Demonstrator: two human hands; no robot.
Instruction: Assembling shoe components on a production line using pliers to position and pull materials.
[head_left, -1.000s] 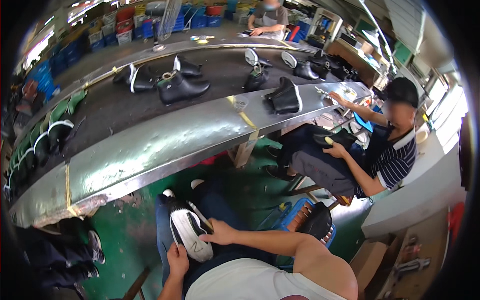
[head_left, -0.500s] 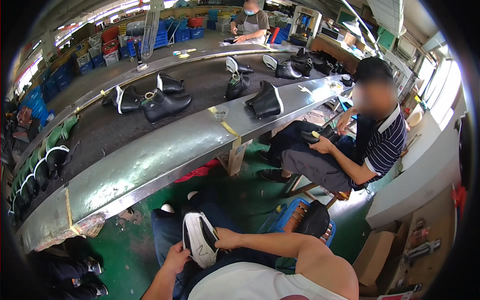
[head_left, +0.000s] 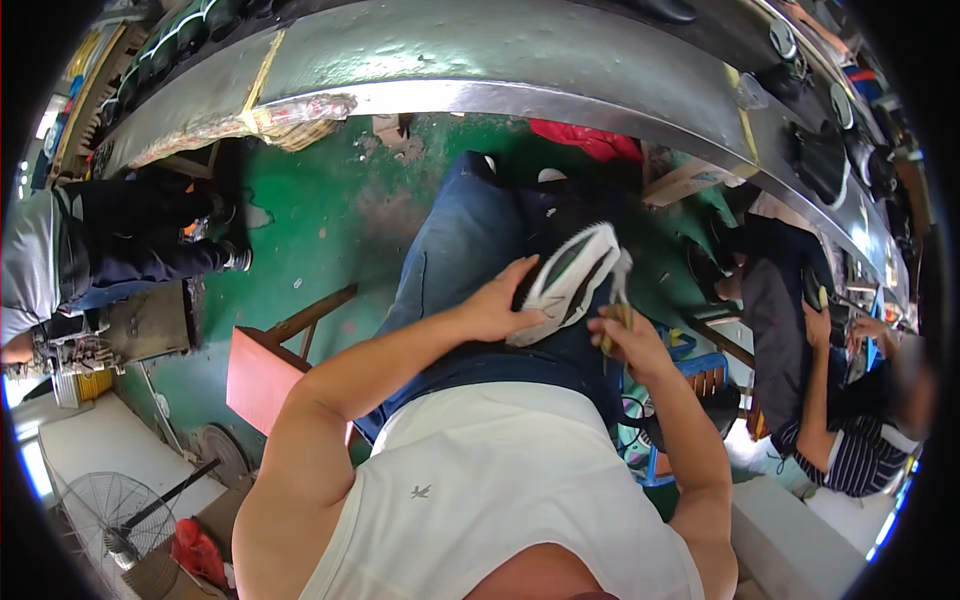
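My left hand [head_left: 502, 302] is closed round the heel end of a black shoe upper [head_left: 583, 272] with a white rim and a dark green inside face, held over my lap. Just to the right of it, my right hand [head_left: 628, 335] grips a grey metal hand tool [head_left: 621, 275] with a yellowish handle. The tool's head is close to the shoe's rim; whether it touches cannot be made out. Its exact kind is blurred.
Ahead runs a long metal-edged workbench [head_left: 430, 95] with black shoes [head_left: 818, 165] on it. A seated person [head_left: 850, 440] works at the right; another person [head_left: 90, 240] stands left. A pink stool [head_left: 262, 375] and a fan [head_left: 115, 520] are on the left, a blue seat [head_left: 700, 372] right.
My view has tilted down. The shoe has turned and leans to the right. My right hand has let go of it and now holds the metal tool; my left hand keeps its hold.
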